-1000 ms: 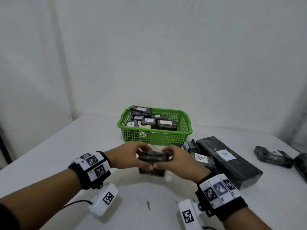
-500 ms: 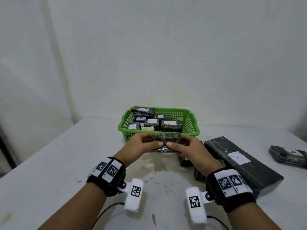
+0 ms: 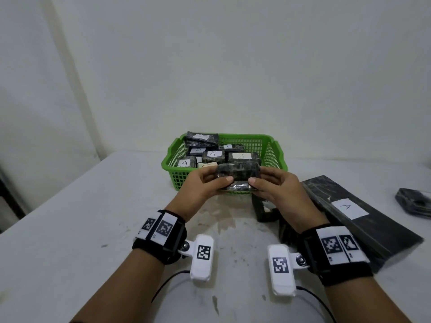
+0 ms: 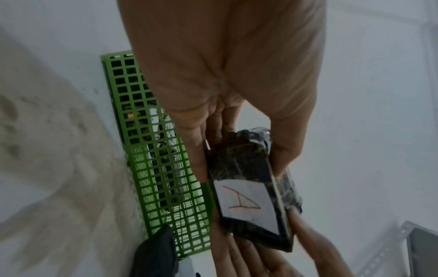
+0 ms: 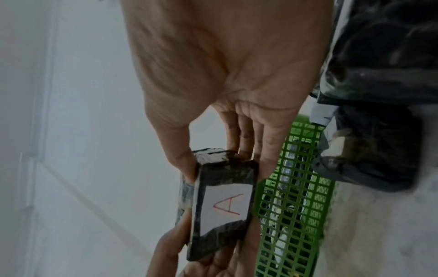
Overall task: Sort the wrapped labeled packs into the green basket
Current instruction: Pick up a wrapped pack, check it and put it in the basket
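Observation:
I hold a dark wrapped pack (image 3: 238,173) in the air with both hands, just before the near wall of the green basket (image 3: 275,155). My left hand (image 3: 205,185) pinches its left end, my right hand (image 3: 270,185) its right end. In both wrist views the pack's (image 4: 246,189) underside carries a white label with a red A (image 5: 225,206), with thumb on one face and fingers on the other. The basket (image 4: 151,150) holds several wrapped packs with white labels (image 3: 212,154).
A long black wrapped block (image 3: 363,215) labelled A lies on the white table to the right of my right hand. Smaller dark packs (image 3: 265,208) sit under my right wrist, and another (image 3: 415,201) lies at the far right edge. A wall stands behind the basket.
Both hands have lifted the pack off the table and carried it forward and up, from the table's middle to the basket's near wall.

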`<state>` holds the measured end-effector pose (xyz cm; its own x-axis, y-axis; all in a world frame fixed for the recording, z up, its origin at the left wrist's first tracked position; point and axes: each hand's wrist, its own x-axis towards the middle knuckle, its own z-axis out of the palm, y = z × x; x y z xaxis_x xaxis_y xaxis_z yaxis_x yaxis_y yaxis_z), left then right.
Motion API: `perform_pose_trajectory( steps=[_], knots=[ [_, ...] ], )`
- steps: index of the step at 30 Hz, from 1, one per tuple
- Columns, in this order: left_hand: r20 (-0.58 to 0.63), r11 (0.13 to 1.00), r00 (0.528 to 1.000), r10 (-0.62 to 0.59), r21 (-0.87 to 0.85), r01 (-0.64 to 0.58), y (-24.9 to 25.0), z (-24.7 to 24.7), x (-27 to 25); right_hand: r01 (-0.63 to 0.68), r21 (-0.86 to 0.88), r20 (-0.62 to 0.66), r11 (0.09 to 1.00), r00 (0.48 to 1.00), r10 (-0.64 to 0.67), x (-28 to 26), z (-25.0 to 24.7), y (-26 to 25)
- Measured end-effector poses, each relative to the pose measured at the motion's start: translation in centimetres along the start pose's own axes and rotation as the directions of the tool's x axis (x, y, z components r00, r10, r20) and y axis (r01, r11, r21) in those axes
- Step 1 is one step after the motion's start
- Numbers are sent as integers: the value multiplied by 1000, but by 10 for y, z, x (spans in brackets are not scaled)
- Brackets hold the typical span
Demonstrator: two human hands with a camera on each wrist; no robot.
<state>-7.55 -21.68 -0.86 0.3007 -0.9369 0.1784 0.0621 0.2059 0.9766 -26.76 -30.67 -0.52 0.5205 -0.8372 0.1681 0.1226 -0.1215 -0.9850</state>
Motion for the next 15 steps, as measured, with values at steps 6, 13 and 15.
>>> perform_pose_trajectory(
  steps=[6,13,15],
  knots=[
    [71,999,997,21,24,-23,-6,0,-7,47,-14,-18,999,999,-48,-5,7,6],
    [68,998,997,30,-57,-26,-11,-6,-6,36,-104,70,994,997,-29,-11,1,5],
    [89,999,996,22,-30,-19,-11,-3,-7,55,-109,65,992,997,-48,-12,-2,5]
  ],
)
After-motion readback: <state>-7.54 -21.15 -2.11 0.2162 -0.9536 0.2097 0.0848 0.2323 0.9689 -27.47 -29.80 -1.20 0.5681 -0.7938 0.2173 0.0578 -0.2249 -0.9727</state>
